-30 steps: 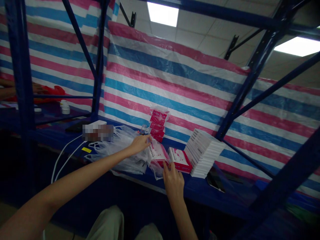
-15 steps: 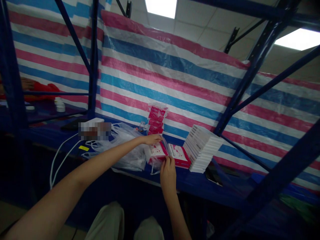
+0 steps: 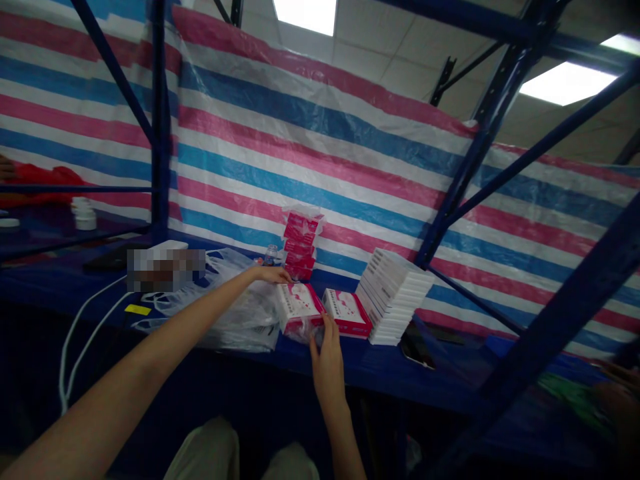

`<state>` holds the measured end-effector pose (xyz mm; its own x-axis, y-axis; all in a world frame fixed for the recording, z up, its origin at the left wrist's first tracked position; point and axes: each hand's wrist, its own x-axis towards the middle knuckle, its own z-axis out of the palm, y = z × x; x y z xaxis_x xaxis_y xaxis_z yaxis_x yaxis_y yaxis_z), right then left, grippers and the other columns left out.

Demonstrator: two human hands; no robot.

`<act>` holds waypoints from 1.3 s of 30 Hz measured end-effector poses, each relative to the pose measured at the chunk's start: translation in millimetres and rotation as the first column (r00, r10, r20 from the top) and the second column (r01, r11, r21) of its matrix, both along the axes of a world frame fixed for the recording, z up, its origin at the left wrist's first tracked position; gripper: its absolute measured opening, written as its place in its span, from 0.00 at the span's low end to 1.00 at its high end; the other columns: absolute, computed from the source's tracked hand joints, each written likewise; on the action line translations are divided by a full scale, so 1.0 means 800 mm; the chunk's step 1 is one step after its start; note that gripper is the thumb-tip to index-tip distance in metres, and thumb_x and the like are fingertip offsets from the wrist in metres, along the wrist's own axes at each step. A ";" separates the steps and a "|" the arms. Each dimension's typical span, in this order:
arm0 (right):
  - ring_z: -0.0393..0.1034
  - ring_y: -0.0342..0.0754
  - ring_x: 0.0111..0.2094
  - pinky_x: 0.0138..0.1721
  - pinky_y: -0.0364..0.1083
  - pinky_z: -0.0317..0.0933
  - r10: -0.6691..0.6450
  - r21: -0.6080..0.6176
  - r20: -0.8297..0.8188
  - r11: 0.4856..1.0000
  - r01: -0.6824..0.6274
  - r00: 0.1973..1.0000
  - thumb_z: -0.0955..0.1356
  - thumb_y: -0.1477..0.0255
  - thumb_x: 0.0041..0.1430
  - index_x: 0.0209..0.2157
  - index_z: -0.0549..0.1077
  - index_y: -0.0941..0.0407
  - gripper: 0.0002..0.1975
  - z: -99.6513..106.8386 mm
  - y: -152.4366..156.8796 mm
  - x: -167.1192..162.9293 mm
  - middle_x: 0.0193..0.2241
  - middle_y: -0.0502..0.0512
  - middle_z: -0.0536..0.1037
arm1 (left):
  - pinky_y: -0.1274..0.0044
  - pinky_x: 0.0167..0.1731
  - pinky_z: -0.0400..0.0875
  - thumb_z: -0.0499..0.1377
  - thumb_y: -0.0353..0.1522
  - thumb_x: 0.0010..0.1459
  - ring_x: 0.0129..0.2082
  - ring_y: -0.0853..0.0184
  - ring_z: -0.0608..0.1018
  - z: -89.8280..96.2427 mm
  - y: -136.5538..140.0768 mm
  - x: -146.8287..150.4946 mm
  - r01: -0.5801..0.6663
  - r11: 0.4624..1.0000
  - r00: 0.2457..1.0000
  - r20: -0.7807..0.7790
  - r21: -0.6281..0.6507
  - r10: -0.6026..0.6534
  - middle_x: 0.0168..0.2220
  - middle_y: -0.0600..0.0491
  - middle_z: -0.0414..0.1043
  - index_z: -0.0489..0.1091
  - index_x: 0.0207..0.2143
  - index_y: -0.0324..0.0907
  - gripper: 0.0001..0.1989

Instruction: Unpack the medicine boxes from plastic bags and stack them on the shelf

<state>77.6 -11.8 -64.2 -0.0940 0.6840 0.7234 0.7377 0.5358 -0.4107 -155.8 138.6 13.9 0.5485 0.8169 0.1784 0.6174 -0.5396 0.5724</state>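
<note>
A pink-and-white box (image 3: 301, 300) lies on the blue table, with clear plastic bag film (image 3: 303, 329) bunched along its near side. My left hand (image 3: 273, 274) reaches over from the left and holds the box at its far left corner, its fingertips partly hidden. At the near right corner, my right hand (image 3: 328, 350) has its thumb low by the film and its fingers along the box's edge. Just to the right rests a second pink-and-white box (image 3: 346, 307), touched by neither hand.
Right of the boxes rises a stack of thin white boxes (image 3: 395, 297), with a phone (image 3: 418, 347) beside it. Wrapped pink boxes (image 3: 300, 243) are piled behind. Clear plastic bags (image 3: 235, 310) lie to the left. Blue rack posts (image 3: 161, 127) frame the table.
The plastic film that stood up between my hands over the box now lies lower at its near side. My left hand has drawn back to the far left corner. The view has shifted right.
</note>
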 end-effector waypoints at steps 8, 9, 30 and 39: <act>0.64 0.50 0.43 0.46 0.53 0.54 0.024 0.061 0.193 0.997 -0.037 0.981 0.58 0.75 0.60 0.39 0.69 0.56 0.10 0.007 -0.036 -0.036 0.39 0.58 0.72 | 0.82 0.35 0.64 0.52 0.22 0.44 0.31 0.70 0.74 -0.004 -0.057 -0.050 -0.022 0.999 1.000 -0.008 0.046 0.022 0.29 0.53 0.76 0.73 0.28 0.38 0.11; 0.64 0.49 0.42 0.46 0.53 0.54 0.041 0.052 0.184 0.997 -0.051 0.982 0.58 0.74 0.60 0.38 0.68 0.56 0.10 0.007 -0.038 -0.042 0.38 0.57 0.72 | 0.81 0.36 0.64 0.52 0.21 0.45 0.32 0.69 0.74 -0.006 -0.063 -0.052 -0.028 0.998 1.000 0.001 0.065 0.028 0.30 0.52 0.76 0.73 0.28 0.38 0.12; 0.61 0.54 0.46 0.43 0.50 0.56 -0.080 0.032 0.167 0.997 0.076 0.983 0.61 0.66 0.58 0.44 0.67 0.59 0.15 0.063 -0.005 -0.023 0.44 0.63 0.68 | 0.78 0.31 0.65 0.46 0.23 0.49 0.29 0.68 0.73 -0.035 -0.055 -0.019 -0.270 0.944 0.963 0.059 0.190 0.264 0.29 0.52 0.70 0.62 0.35 0.38 0.11; 0.59 0.65 0.52 0.49 0.55 0.52 0.054 -0.549 0.496 0.793 0.265 0.866 0.65 0.44 0.40 0.61 0.40 0.67 0.58 0.117 0.043 -0.066 0.51 0.78 0.62 | 0.76 0.39 0.64 0.51 0.34 0.54 0.40 0.63 0.73 -0.023 -0.063 0.014 -0.163 0.985 0.980 0.123 0.063 0.155 0.42 0.45 0.71 0.65 0.44 0.35 0.16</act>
